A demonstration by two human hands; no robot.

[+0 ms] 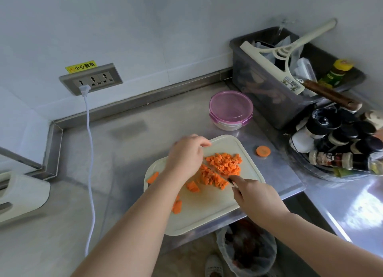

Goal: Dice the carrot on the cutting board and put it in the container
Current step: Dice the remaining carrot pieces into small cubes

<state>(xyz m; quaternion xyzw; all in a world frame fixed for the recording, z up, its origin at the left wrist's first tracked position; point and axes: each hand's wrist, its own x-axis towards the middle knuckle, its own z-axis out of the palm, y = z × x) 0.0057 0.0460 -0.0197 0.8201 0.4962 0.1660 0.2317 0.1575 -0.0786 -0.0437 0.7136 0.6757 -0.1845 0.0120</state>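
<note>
A pale cutting board (207,212) lies on the steel counter and overhangs its front edge. A heap of diced carrot (224,164) sits on its far part, with a few larger carrot chunks (193,187) near the left side. My right hand (255,196) grips a knife (229,181) whose blade runs through the dice. My left hand (186,154) rests over the left edge of the heap, fingers spread. A round container with a pink lid (231,110) stands beyond the board, lid on.
A carrot end slice (263,151) lies on the counter right of the board. A grey bin of utensils (290,80) and a tray of spice bottles (339,144) crowd the right. A white cable (90,152) hangs from the wall socket. A lined waste bin (246,252) stands below the counter.
</note>
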